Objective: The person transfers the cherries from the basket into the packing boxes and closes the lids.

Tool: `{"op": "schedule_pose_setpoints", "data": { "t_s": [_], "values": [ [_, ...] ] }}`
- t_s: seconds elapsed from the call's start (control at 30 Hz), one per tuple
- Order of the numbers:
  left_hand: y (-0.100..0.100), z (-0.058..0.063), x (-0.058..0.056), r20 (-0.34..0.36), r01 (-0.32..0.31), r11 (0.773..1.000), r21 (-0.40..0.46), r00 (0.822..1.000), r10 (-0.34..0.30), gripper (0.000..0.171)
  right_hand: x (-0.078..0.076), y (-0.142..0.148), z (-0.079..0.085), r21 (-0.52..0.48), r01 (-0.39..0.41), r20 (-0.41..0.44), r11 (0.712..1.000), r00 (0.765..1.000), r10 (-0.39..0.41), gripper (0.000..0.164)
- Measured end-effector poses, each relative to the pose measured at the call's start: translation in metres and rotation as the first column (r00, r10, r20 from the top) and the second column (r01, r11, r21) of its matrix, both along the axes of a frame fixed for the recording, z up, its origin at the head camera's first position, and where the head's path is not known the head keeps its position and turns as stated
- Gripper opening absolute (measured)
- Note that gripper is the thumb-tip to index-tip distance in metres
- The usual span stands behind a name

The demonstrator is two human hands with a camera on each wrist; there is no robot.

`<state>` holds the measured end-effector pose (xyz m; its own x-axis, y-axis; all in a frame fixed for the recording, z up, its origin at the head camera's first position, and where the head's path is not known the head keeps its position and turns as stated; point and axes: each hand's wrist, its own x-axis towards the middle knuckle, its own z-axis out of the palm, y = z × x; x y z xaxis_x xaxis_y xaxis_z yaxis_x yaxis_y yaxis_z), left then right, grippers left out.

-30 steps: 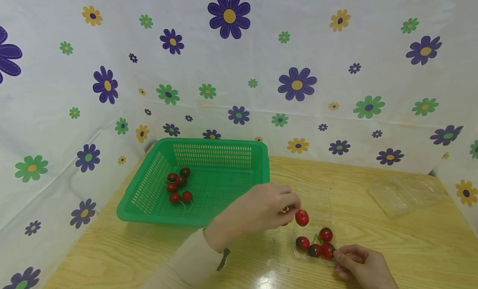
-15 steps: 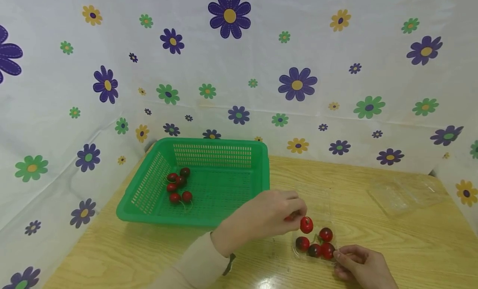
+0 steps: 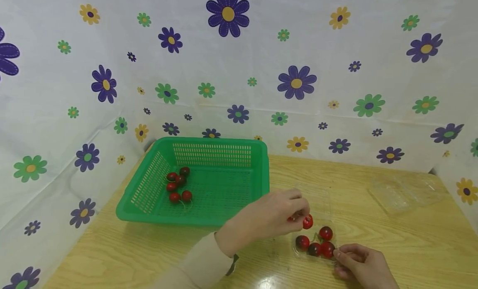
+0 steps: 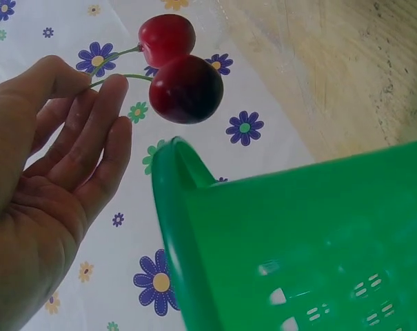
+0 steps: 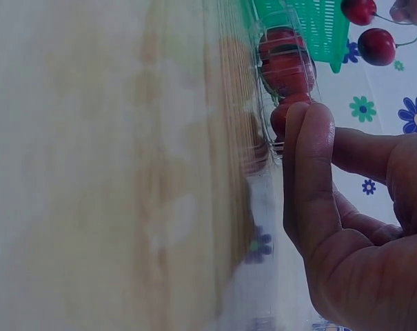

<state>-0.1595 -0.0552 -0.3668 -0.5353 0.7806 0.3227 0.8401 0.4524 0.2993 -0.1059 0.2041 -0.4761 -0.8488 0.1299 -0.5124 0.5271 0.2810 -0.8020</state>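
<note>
My left hand [image 3: 270, 216] pinches the thin green stems of a pair of cherries [image 4: 186, 91], which dangle from the fingertips. In the head view the hand hides one of the two almost wholly. It hovers over a hinged clear plastic box [image 3: 315, 197], just past the green basket's corner. Several dark red cherries [image 3: 325, 233] lie in the near half of this box, stems toward the middle. My right hand [image 3: 364, 264] holds the box's near right corner between thumb and fingers; the right wrist view shows fingertips [image 5: 315, 121] right at its wall.
A green plastic basket [image 3: 160, 216] stands at the left, with several cherries [image 3: 174, 197] toward its left side. Another clear plastic box [image 3: 392, 197] lies open at the back right of the wooden table [image 3: 373, 231]. A flowered white cloth [image 3: 261, 131] hangs behind.
My left hand has moved a little to the right with the cherry pair, farther over the clear box. The right hand has stayed at the box's corner.
</note>
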Motion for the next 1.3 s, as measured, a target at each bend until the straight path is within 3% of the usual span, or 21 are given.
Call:
{"op": "schedule_pose_setpoints", "data": {
  "t_s": [0.3,0.67,1.3],
  "values": [
    [0.007,-0.006,-0.001,0.009,0.020,1.000,0.011,1.000,-0.020,0.010,0.000,0.003,0.000,-0.007,-0.007,-0.006,1.000,1.000,0.007,0.035],
    [0.017,-0.016,0.000,0.023,0.011,0.998,-0.057,1.000,-0.010,0.008,0.001,0.003,0.000,-0.019,-0.020,-0.025,1.000,1.000,0.019,0.035],
    [0.031,-0.032,-0.012,0.079,0.039,0.999,0.018,0.996,-0.040,0.006,0.002,0.003,0.000,0.001,-0.042,-0.045,0.999,0.998,0.042,0.033]
  ]
}}
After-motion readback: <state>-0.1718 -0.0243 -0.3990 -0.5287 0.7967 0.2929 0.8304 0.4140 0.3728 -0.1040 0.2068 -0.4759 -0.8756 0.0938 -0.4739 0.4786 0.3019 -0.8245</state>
